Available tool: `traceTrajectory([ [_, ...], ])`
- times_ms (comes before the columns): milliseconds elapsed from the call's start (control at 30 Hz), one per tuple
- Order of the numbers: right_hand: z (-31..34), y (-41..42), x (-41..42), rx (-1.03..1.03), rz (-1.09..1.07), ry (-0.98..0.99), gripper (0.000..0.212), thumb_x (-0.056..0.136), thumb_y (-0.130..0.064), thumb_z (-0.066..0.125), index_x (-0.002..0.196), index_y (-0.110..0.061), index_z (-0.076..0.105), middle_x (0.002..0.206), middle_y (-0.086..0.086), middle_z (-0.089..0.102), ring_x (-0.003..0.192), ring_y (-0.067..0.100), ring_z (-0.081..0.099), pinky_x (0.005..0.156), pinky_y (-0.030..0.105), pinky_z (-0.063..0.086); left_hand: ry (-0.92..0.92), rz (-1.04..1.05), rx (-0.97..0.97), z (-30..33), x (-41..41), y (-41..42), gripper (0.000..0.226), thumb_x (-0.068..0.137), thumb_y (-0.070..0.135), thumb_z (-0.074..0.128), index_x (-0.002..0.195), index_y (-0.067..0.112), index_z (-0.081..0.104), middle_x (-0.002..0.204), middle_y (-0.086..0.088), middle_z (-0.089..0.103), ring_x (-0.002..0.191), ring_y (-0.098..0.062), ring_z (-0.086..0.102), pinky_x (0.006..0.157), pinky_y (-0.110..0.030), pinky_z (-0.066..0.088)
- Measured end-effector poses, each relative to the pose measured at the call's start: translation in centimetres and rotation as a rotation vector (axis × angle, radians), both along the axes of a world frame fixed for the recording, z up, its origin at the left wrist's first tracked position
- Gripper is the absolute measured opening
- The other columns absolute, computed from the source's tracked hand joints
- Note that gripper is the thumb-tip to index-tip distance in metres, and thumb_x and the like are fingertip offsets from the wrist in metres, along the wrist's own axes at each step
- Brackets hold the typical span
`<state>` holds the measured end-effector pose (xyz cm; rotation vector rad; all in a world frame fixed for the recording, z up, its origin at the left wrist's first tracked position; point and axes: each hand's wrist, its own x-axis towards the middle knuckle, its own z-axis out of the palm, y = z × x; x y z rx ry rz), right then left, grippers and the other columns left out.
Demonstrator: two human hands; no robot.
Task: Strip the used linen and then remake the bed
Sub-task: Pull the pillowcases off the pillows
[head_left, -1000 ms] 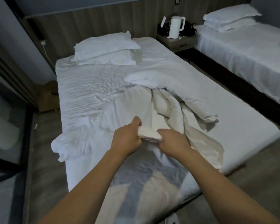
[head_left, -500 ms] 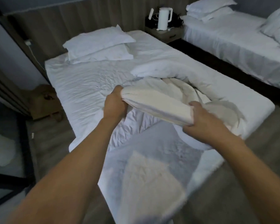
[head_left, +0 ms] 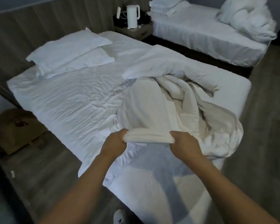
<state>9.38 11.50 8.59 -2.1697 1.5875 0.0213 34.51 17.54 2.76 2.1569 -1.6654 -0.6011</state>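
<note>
The left hand (head_left: 115, 143) and right hand (head_left: 183, 145) each grip one end of a bunched cream edge of the duvet (head_left: 153, 110), fingers curled around the fabric, holding it taut between them above the near part of the bed (head_left: 68, 101). The rest of the duvet lies crumpled toward the right of the wrinkled white sheet (head_left: 74, 97), with its white cover (head_left: 166, 65) folded back beyond it; two stacked pillows (head_left: 68, 52) lie at the far left, a white kettle (head_left: 132, 16) stands on the nightstand (head_left: 136, 32) farther back, and a second bed (head_left: 200, 33) lies at far right
</note>
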Motion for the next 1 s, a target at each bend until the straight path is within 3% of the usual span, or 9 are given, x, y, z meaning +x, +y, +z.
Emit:
traceTrajectory([
  [67, 0.3, -0.2, -1.4, -0.008, -0.113, -0.029, 0.036, 0.089, -0.017, 0.051, 0.123, -0.022, 0.06, 0.124, 0.006, 0.063, 0.113, 0.03, 0.058, 0.085, 0.031, 0.043, 0.044, -0.143, -0.038, 3.1, 0.1, -0.6, 0.025, 0.086, 0.02, 0.049, 0.102, 0.013, 0.067, 0.092, -0.009, 0.072, 0.085, -0.029, 0.065, 0.066, -0.031, 0.046],
  [133, 0.3, -0.3, -3.5, 0.001, -0.163, -0.007, 0.026, 0.088, -0.019, 0.052, 0.112, -0.021, 0.061, 0.116, 0.007, 0.065, 0.106, 0.032, 0.06, 0.079, 0.033, 0.044, 0.004, -0.343, -0.104, 5.3, -2.1, -0.3, 0.013, 0.087, 0.02, 0.055, 0.095, 0.013, 0.063, 0.093, -0.01, 0.071, 0.087, -0.031, 0.063, 0.064, -0.029, 0.038],
  [267, -0.5, 1.1, -6.2, 0.163, -0.197, 0.235, 0.032, 0.095, -0.042, 0.044, 0.12, -0.028, 0.058, 0.128, 0.003, 0.06, 0.114, 0.027, 0.057, 0.091, 0.036, 0.044, 0.045, -0.519, -0.012, 4.4, -6.5, 2.4, 0.016, 0.089, 0.028, 0.055, 0.099, 0.017, 0.059, 0.1, -0.013, 0.068, 0.092, -0.035, 0.061, 0.071, -0.035, 0.043],
  [367, -2.6, 1.5, -6.2, 0.237, -0.15, 0.308, 0.046, 0.083, -0.041, 0.051, 0.126, -0.027, 0.051, 0.133, 0.003, 0.057, 0.117, 0.026, 0.056, 0.095, 0.037, 0.045, 0.276, -0.498, 0.296, 1.2, -5.0, 3.9, 0.032, 0.082, 0.04, 0.063, 0.111, 0.03, 0.056, 0.114, 0.002, 0.066, 0.101, -0.022, 0.061, 0.089, -0.037, 0.05],
  [467, -5.0, 2.4, -3.6, 0.326, -0.09, 0.317, 0.074, 0.078, -0.045, 0.056, 0.145, -0.026, 0.032, 0.145, 0.007, 0.043, 0.129, 0.029, 0.046, 0.106, 0.043, 0.039, 0.292, -0.419, 0.607, -1.7, -0.5, 5.1, 0.051, 0.085, 0.046, 0.066, 0.132, 0.033, 0.052, 0.133, 0.01, 0.054, 0.116, -0.011, 0.054, 0.104, -0.029, 0.041],
  [567, -6.0, 3.4, 1.2, 0.471, -0.071, 0.205, 0.075, 0.089, -0.031, 0.058, 0.153, -0.026, 0.019, 0.158, 0.006, 0.022, 0.141, 0.028, 0.03, 0.114, 0.038, 0.03, 0.289, -0.257, 0.656, -3.9, 5.8, 3.1, 0.025, 0.098, 0.023, 0.054, 0.121, 0.013, 0.06, 0.133, -0.005, 0.056, 0.119, -0.02, 0.054, 0.102, -0.027, 0.04],
  [700, -8.2, 2.1, 8.1, 0.516, -0.111, 0.04, 0.07, 0.092, -0.022, 0.053, 0.154, -0.022, 0.019, 0.162, 0.005, 0.0, 0.142, 0.031, 0.028, 0.11, 0.036, 0.035, 0.207, 0.024, 0.644, -7.0, 13.2, -2.2, 0.033, 0.098, 0.008, 0.045, 0.126, -0.001, 0.06, 0.128, -0.019, 0.06, 0.118, -0.033, 0.058, 0.093, -0.036, 0.049],
  [900, -14.7, -2.2, 19.4, 0.585, -0.153, -0.012, 0.067, 0.092, -0.029, 0.054, 0.151, -0.018, 0.023, 0.151, 0.01, 0.029, 0.13, 0.031, 0.043, 0.104, 0.04, 0.041, 0.285, -0.052, 0.628, -11.8, 19.4, -9.2, 0.027, 0.095, 0.009, 0.047, 0.114, 0.014, 0.065, 0.123, -0.011, 0.062, 0.104, -0.025, 0.059, 0.09, -0.033, 0.047],
  [1000, -20.6, -4.7, 24.3, 0.498, -0.262, -0.02, 0.062, 0.09, -0.034, 0.052, 0.144, -0.016, 0.027, 0.141, 0.014, 0.04, 0.123, 0.035, 0.046, 0.101, 0.043, 0.042, 0.321, -0.042, 0.618, -15.4, 21.1, -11.4, 0.028, 0.093, 0.014, 0.046, 0.113, 0.025, 0.064, 0.119, -0.005, 0.063, 0.102, -0.021, 0.061, 0.089, -0.035, 0.051],
])
